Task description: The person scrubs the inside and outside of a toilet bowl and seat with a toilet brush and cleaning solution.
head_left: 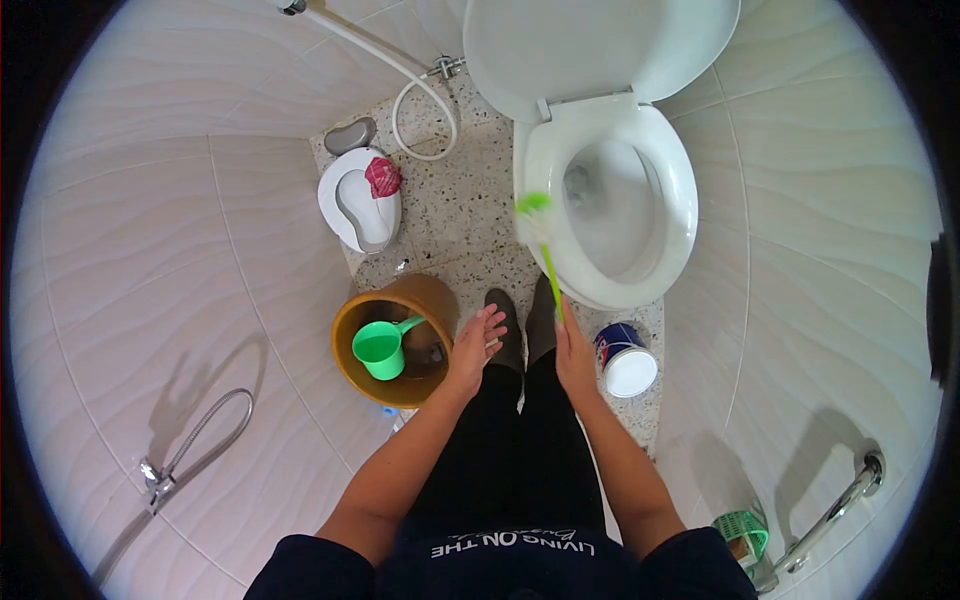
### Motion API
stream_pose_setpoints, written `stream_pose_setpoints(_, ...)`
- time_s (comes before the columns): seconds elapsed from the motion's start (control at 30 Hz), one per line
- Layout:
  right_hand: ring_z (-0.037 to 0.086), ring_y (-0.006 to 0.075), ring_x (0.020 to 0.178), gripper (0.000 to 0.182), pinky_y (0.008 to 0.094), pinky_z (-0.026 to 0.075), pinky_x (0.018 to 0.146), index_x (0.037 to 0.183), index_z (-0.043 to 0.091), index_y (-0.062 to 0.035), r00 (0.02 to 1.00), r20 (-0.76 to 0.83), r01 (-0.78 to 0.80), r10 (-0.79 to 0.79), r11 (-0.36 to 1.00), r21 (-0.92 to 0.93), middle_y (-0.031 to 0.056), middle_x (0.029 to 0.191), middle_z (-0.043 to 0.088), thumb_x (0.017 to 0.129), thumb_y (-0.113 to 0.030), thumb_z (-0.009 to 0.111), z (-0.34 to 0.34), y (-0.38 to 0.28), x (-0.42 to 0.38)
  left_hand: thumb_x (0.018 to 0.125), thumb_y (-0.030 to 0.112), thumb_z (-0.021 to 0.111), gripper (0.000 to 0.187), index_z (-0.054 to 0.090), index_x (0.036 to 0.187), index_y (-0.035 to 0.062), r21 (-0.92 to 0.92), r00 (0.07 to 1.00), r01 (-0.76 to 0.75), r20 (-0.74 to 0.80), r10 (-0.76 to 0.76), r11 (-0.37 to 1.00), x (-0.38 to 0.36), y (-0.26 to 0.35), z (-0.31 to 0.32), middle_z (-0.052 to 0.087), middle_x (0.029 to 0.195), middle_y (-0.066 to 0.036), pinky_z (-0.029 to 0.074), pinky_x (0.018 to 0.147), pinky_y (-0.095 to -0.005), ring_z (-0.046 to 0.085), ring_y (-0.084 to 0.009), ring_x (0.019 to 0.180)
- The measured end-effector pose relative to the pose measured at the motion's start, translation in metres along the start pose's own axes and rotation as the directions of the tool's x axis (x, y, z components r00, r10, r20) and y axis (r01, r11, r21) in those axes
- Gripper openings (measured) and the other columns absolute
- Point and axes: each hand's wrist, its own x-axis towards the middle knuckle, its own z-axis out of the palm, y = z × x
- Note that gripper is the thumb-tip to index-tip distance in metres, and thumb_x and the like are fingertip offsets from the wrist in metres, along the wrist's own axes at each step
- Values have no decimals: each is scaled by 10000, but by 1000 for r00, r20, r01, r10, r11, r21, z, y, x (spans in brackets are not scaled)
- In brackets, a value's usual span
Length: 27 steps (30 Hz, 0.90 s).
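My right hand (572, 352) is closed around the handle of a green toilet brush (551, 278). The brush's head, green with blurred white bristles, is raised by the left edge of the toilet seat (680, 190). The toilet's lid (600, 50) stands up, and the bowl shows inside the ring. My left hand (478, 345) holds nothing, its fingers apart, beside the brown bucket (343, 350). A green dipper (380, 348) lies in that bucket. To the right of my right hand stands a blue tub with a white lid (630, 371).
A white bedpan (331, 200) with a red cloth (383, 178) sits at the left wall, near a grey object (350, 136). A white hose (452, 118) loops over the speckled floor. At lower right are a metal grab bar (835, 512) and green basket (742, 526).
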Motion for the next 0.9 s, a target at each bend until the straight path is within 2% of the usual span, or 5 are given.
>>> stream_pose_setpoints(0.1,495,372,1120,429,372,441,865,1370,327,-120,994,-99,-49,45,998,-39,227,1279,455,950,-183,392,-13,30,-59,953,409,334,479,408,1294,81,2,1000,13,12,-13,1000,-1,-1,-9,489,1247,-70,363,922,-342,480,-185,1073)
stream_pose_setpoints(0.43,598,414,883,427,445,458,708,1371,329,-153,965,-259,30,-40,999,-42,244,1055,590,951,-209,384,14,2,49,956,414,322,488,411,1296,75,74,999,1,45,-4,997,-6,-1,-16,493,1245,-71,369,907,-347,488,-188,1066)
stream_pose_setpoints(0.5,435,299,1218,448,345,342,989,1379,299,-64,766,216,-640,606,688,342,198,1321,432,963,-227,331,-17,-32,46,958,412,318,485,413,1295,76,78,998,-6,57,1,997,-6,0,-17,495,1243,-70,368,907,-347,488,-187,1067)
stream_pose_setpoints(0.57,415,300,1233,448,337,322,1009,1380,298,-63,995,-38,-90,92,994,63,194,1324,429,960,-211,335,-15,29,1,958,413,317,484,417,1293,79,78,999,9,44,-13,997,-4,1,-17,500,1236,-68,366,910,-347,489,-186,1062)
stream_pose_setpoints(0.9,470,358,1148,444,371,373,939,1380,293,-88,985,-56,-164,166,986,33,239,1274,448,956,-208,353,-1,5,2,953,424,336,487,423,1294,86,92,997,35,66,-41,995,-3,-7,-16,505,1230,-62,373,899,-334,496,-174,1043)
